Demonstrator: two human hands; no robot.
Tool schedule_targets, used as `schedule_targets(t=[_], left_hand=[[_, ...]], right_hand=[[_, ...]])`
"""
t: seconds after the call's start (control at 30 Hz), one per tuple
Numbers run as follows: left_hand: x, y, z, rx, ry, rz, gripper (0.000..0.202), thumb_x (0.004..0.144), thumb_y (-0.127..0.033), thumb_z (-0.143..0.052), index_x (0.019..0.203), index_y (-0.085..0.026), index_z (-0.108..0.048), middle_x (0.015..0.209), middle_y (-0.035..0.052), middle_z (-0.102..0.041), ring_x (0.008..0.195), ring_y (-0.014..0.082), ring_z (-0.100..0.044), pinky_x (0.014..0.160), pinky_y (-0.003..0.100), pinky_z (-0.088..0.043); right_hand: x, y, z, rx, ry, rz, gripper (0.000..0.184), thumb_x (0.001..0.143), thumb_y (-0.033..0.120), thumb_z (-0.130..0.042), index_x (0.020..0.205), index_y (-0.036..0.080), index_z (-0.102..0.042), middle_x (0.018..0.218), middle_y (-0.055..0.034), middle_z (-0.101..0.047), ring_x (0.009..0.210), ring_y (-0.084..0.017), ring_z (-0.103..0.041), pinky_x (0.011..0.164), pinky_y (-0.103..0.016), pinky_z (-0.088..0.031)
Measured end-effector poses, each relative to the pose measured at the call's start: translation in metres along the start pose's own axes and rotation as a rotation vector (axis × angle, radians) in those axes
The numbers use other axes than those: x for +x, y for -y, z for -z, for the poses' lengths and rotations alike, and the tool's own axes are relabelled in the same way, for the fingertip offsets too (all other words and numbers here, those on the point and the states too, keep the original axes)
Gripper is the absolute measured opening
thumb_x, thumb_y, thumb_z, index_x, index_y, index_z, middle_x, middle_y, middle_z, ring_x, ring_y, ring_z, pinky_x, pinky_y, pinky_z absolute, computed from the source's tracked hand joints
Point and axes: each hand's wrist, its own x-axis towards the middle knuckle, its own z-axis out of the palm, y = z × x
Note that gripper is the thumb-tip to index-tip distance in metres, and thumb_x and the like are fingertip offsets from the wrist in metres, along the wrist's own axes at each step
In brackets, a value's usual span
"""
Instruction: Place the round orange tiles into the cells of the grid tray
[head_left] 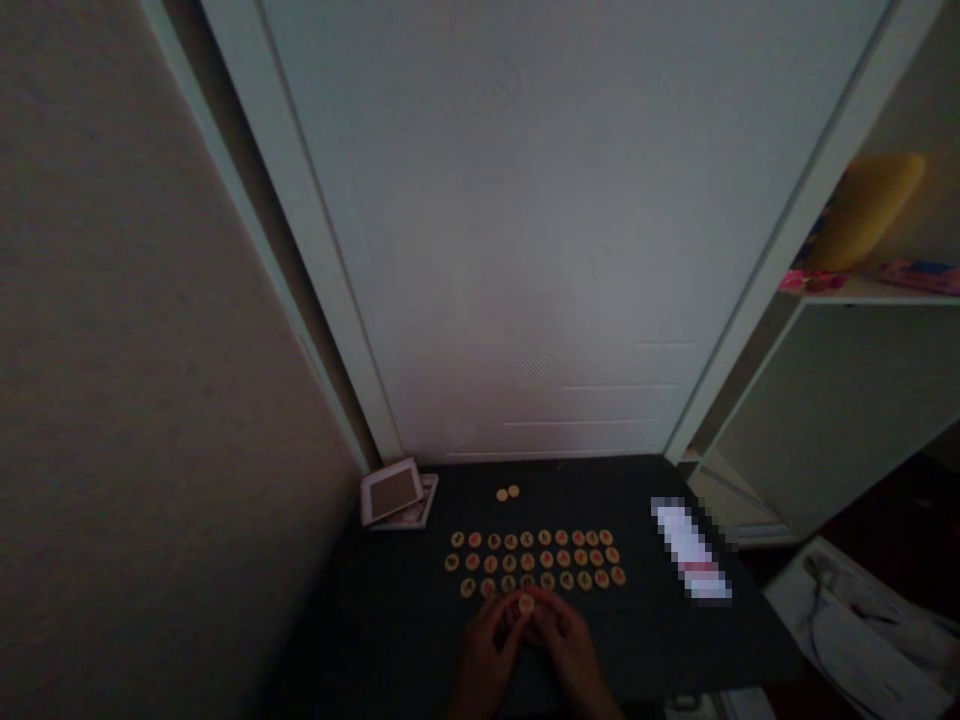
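Left hand: I read the left hand (487, 645) as clamped on a round wooden xiangqi piece (526, 604), fingers curled, thumb side inward.
Right hand: The right hand (568, 645) meets the left at the fingertips and appears clamped on the same piece; exact finger contacts are too dark for me to confirm.
Held piece: Raised between both hands, marked face showing; I cannot read the character.
Xiangqi rows: Three rows lie just beyond the fingertips: near row (568, 580), middle row (546, 559), far row (544, 538). Markings are red or dark. The fingers partly overlap the near row in my view.
Plain discs: Two blank-faced discs (508, 493) lie side by side, well ahead of the hands, past the far row.
Box parts: Stacked rectangular box parts (392, 494) lie ahead and left of the left hand, the upper one askew.
Pixelated item: A blurred pale strip (690, 550) lies ahead and right of the right hand.
Support: The dark desk (360, 620) runs beneath both hands.
Step in hand: I judge it as two-handed handling of one piece.
Next move: I judge that it calls for one hand to release first, the other maintaining the pinch, with fingertips clear of the near row.
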Motion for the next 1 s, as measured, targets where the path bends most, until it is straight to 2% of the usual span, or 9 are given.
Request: schedule_targets(t=[0.13, 0.27, 0.57, 0.73, 0.9, 1.0], left_hand=[[-0.004, 0.000, 0.001, -0.019, 0.051, -0.019, 0.035, 0.095, -0.051, -0.052, 0.116, -0.031, -0.071, 0.114, 0.0063, -0.073, 0.104, 0.0234, -0.069, 0.094, 0.032, -0.055], [-0.008, -0.002, 0.002, -0.015, 0.106, -0.032, 0.032, 0.096, -0.049, -0.051, 0.115, -0.033, -0.070, 0.109, 0.0045, -0.074, 0.099, 0.0211, -0.069, 0.089, 0.028, -0.056], [-0.006, 0.002, -0.001, 0.039, 0.130, -0.045, 0.035, 0.096, -0.050, -0.051, 0.114, -0.026, -0.069, 0.106, 0.0059, -0.073, 0.095, 0.0194, -0.068, 0.087, 0.028, -0.055], [-0.005, 0.006, 0.001, 0.063, 0.137, -0.074, 0.034, 0.097, -0.046, -0.051, 0.116, -0.025, -0.069, 0.106, 0.0068, -0.074, 0.095, 0.0206, -0.069, 0.089, 0.029, -0.056], [-0.009, 0.025, -0.003, 0.209, 0.148, -0.105, 0.033, 0.094, -0.042, -0.055, 0.121, -0.031, -0.069, 0.118, 0.0044, -0.074, 0.116, 0.0247, -0.065, 0.101, 0.034, -0.052], [-0.012, 0.037, -0.007, 0.273, 0.137, -0.132, 0.033, 0.093, -0.044, -0.057, 0.123, -0.034, -0.068, 0.120, 0.0024, -0.074, 0.120, 0.0247, -0.064, 0.102, 0.034, -0.052]], right_hand=[[-0.004, 0.001, 0.002, -0.014, 0.036, 0.013, 0.053, 0.063, 0.064, -0.082, 0.101, 0.027, -0.077, 0.112, -0.0087, -0.075, 0.108, -0.036, -0.068, 0.098, -0.052, -0.051], [-0.009, 0.006, 0.002, -0.045, 0.034, -0.005, 0.049, 0.062, 0.061, -0.084, 0.095, 0.026, -0.078, 0.103, -0.0089, -0.078, 0.102, -0.035, -0.071, 0.092, -0.049, -0.054], [-0.012, 0.014, -0.001, -0.091, -0.070, 0.000, 0.056, 0.054, 0.063, -0.086, 0.086, 0.019, -0.076, 0.088, -0.0107, -0.078, 0.092, -0.033, -0.072, 0.084, -0.043, -0.056], [-0.007, 0.009, 0.002, -0.078, -0.027, -0.008, 0.054, 0.056, 0.064, -0.086, 0.085, 0.019, -0.074, 0.083, -0.0080, -0.076, 0.087, -0.029, -0.071, 0.082, -0.040, -0.056], [-0.002, 0.000, 0.007, -0.158, -0.092, 0.023, 0.053, 0.054, 0.066, -0.085, 0.071, 0.019, -0.066, 0.071, -0.0047, -0.072, 0.070, -0.023, -0.068, 0.068, -0.033, -0.054], [-0.002, 0.001, 0.008, -0.233, -0.142, 0.044, 0.055, 0.052, 0.069, -0.084, 0.066, 0.020, -0.063, 0.066, -0.0038, -0.070, 0.065, -0.022, -0.066, 0.064, -0.031, -0.052]])
